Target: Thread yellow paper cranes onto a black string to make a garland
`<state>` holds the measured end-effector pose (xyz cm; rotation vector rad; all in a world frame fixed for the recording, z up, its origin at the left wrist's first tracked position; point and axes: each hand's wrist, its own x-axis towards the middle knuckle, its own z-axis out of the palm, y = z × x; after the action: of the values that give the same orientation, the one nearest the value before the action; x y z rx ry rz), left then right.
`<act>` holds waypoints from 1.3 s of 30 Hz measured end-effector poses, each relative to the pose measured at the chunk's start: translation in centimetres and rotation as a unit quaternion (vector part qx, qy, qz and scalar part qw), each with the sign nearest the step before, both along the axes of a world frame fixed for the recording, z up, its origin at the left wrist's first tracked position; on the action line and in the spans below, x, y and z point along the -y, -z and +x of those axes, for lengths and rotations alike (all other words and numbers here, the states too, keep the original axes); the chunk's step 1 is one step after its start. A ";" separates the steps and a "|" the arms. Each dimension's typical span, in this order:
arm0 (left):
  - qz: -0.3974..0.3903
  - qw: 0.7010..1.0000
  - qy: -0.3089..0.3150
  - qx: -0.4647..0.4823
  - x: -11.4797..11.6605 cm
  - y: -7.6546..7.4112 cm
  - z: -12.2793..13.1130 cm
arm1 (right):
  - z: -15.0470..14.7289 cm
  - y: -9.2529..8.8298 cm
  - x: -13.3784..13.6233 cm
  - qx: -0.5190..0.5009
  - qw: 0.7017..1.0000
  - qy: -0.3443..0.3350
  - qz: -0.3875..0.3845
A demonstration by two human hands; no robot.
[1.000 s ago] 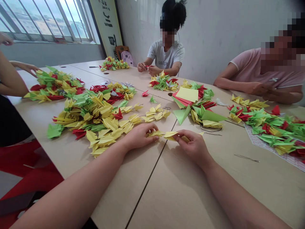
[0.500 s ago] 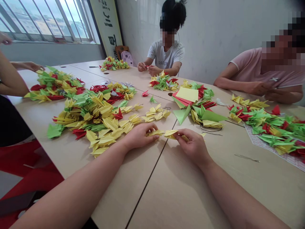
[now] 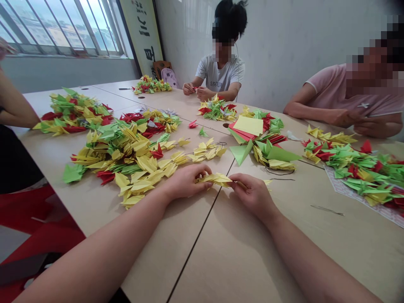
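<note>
Near the seam in the table, my left hand (image 3: 191, 181) is closed around yellow folded paper cranes (image 3: 219, 179), pinching them between thumb and fingers. These cranes lie nested together and point toward my right hand (image 3: 254, 191). Its fingertips are pinched just beyond the cranes' right tip, where a thin dark thread seems to run. Another bit of yellow paper (image 3: 268, 182) pokes out behind the right hand, close to a dark thread (image 3: 282, 179). Beside my left forearm lie strung yellow cranes (image 3: 142, 181).
A large heap of yellow, green and red cranes (image 3: 116, 139) lies at left. Paper sheets (image 3: 248, 125) stand ahead, and a wire-like strand (image 3: 327, 209) lies at right. More cranes (image 3: 362, 168) cover the right side. One person (image 3: 221, 69) sits opposite, another (image 3: 353, 97) at right.
The yellow crane by my right fingers has moved left, closing the gap to those in my left hand. At far left, a person's hand has withdrawn from the heap.
</note>
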<state>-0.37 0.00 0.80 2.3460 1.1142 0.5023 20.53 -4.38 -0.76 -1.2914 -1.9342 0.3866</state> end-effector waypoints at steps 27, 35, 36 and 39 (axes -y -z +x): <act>0.087 0.989 -0.069 -0.097 -0.6 -0.1 -0.7 | -0.1 0.3 -0.2 0.129 0.991 0.043 0.002; 0.081 0.993 -0.024 -0.086 0.1 -0.2 -0.4 | 0.1 0.4 -0.4 0.143 0.989 0.039 0.005; 0.081 0.993 -0.022 -0.080 0.1 -0.2 -0.4 | 0.1 0.4 -0.4 0.138 0.990 0.036 0.009; 0.083 0.994 -0.018 -0.067 0.0 -0.1 -0.2 | 0.0 0.4 -0.5 0.122 0.992 0.018 0.012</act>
<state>-0.61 -0.02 0.90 2.5386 1.2187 0.4730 20.57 -3.93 -1.11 -1.4109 -2.1063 0.1922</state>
